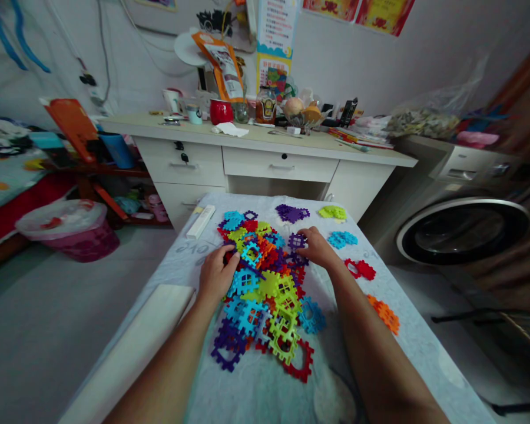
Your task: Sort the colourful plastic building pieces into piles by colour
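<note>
- The heap of notched plastic pieces [271,287], mixed in blue, lime, red, orange and purple, lies on a cloth-covered table [424,368] between the two forearms.
- The left hand [217,274] is at the heap's left edge, palm turned in toward it. The forearm slants up from the heap's near left side; the thumb points at the pieces and the fingers bend over the edge. The gap between thumb and fingers is narrow; whether they grip a piece, I cannot tell.
- The right hand [318,247] is at the heap's far right edge, a little farther away than the left. Its forearm slants in from the heap's near right side, and the hand points leftward, back over the pieces.
- Thumb and fingers of the right hand pinch a purple window piece [297,241] at the heap's far right edge.
- Beyond the heap, slightly to its right, is a small purple group [290,212]; farther right, a lime group [333,212].
- Right of the heap, coming nearer: a light-blue group [342,238], a red group [361,269] and an orange group [383,314].
- Left of the heap, a long white board [150,330] lies beside the left forearm.
</note>
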